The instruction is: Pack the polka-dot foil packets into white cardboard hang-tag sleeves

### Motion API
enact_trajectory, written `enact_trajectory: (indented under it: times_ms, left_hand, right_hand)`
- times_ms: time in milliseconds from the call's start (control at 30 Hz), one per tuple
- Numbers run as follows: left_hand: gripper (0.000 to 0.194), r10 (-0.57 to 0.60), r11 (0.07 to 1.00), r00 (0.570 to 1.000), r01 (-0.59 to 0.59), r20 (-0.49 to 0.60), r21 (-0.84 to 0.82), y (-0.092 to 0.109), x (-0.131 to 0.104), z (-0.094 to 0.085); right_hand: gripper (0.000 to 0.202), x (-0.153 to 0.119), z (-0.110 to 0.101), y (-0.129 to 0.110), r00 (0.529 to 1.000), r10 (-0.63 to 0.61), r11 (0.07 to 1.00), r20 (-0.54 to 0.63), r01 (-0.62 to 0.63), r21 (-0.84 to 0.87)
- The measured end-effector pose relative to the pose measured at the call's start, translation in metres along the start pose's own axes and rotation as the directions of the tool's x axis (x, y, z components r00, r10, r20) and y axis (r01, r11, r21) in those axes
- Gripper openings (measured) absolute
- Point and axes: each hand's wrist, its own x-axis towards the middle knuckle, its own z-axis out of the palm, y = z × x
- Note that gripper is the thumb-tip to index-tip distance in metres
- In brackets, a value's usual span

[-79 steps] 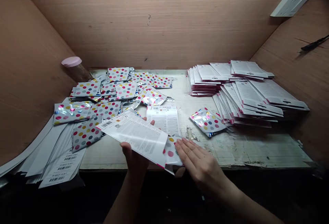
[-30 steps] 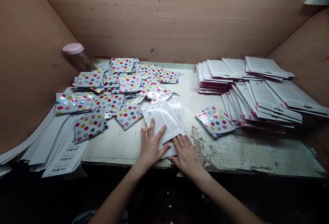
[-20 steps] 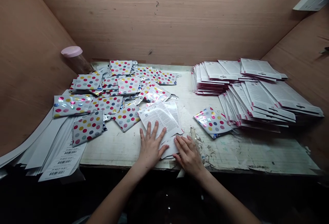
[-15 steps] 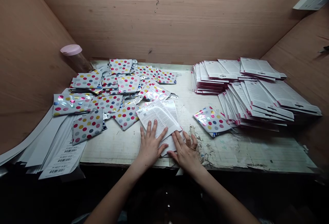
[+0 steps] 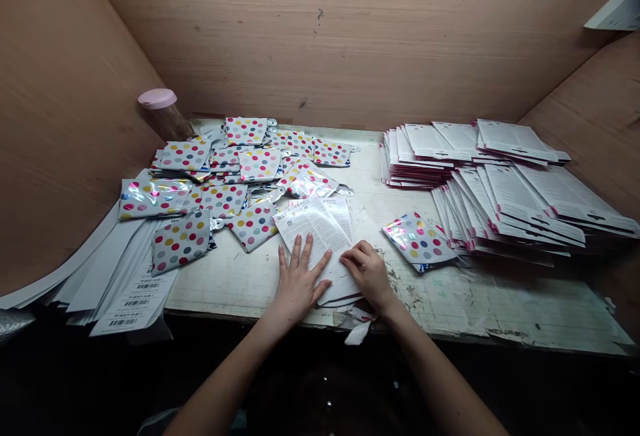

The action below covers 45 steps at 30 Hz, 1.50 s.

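My left hand lies flat with spread fingers on a white printed packet near the table's front edge. Other white sheets or packets show beneath it. My right hand is closed in a pinch at the packet's right corner; what the fingertips grip is too small to make out. Just right of that hand lies a single polka-dot pouch. Many more polka-dot pouches are heaped at the left and back left.
Stacks of white packets with pink edges fill the right side. Barcode label sheets hang over the front left edge. A pink-lidded bottle leans in the back left corner. Wooden panels enclose the table.
My right hand has lifted from lying on the packets and drawn its fingers into a pinch. A white scrap now shows at the front edge. The whole view has shifted slightly.
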Motion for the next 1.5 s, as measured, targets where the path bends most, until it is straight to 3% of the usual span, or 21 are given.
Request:
enact_trajectory:
  times_ms: [200, 500, 633, 767, 833, 933, 1000, 1300, 1433, 1500]
  left_hand:
    - [0.059, -0.011, 1.0, 1.0, 0.011, 0.012, 0.001, 0.001, 0.0, -0.001]
    - [0.059, -0.02, 1.0, 1.0, 0.02, 0.019, -0.001, 0.001, 0.0, 0.001]
    - [0.059, -0.009, 1.0, 1.0, 0.009, 0.03, -0.011, -0.001, -0.001, 0.0]
    - [0.056, 0.04, 0.999, 0.996, -0.038, 0.075, -0.034, -0.006, -0.001, -0.002]
    - [0.056, 0.066, 0.997, 0.994, -0.064, 0.084, -0.03, -0.007, -0.001, -0.002]
    - [0.058, 0.072, 0.997, 0.995, -0.071, 0.067, -0.008, -0.009, -0.001, 0.0]
    - [0.06, 0.069, 0.998, 0.996, -0.07, 0.059, 0.003, -0.009, -0.002, 0.001]
    - [0.059, 0.059, 0.998, 0.997, -0.059, 0.052, 0.01, -0.006, -0.002, 0.0]
    - [0.06, 0.078, 0.997, 0.995, -0.078, 0.068, -0.009, -0.006, -0.002, -0.002]
    - [0.06, 0.081, 0.997, 0.994, -0.079, 0.074, -0.027, -0.009, 0.0, -0.002]
  right_hand:
    - [0.015, -0.001, -0.002, 0.004, 0.999, 0.008, 1.0, 0.036, -0.007, -0.027]
    - [0.013, 0.01, 0.003, 0.011, 0.979, -0.02, 0.967, 0.201, 0.07, -0.246]
    - [0.01, -0.007, -0.005, 0.002, 0.957, -0.075, 0.945, 0.281, 0.158, -0.285]
    - [0.01, -0.034, -0.025, -0.013, 0.892, -0.179, 0.935, 0.415, 0.286, -0.212]
    - [0.011, -0.036, -0.03, -0.012, 0.911, -0.187, 0.947, 0.368, 0.266, -0.178]
    - [0.015, -0.021, -0.026, -0.002, 0.972, -0.126, 0.975, 0.198, 0.159, -0.157]
    - [0.01, -0.01, -0.019, 0.007, 0.978, -0.115, 0.98, 0.173, 0.141, -0.144]
    - [0.013, 0.006, 0.0, 0.018, 0.963, -0.147, 0.943, 0.225, 0.206, -0.262]
    - [0.015, -0.021, -0.007, 0.0, 0.937, -0.209, 0.909, 0.28, 0.292, -0.297]
    - [0.014, -0.043, -0.018, -0.017, 0.874, -0.275, 0.883, 0.401, 0.395, -0.254]
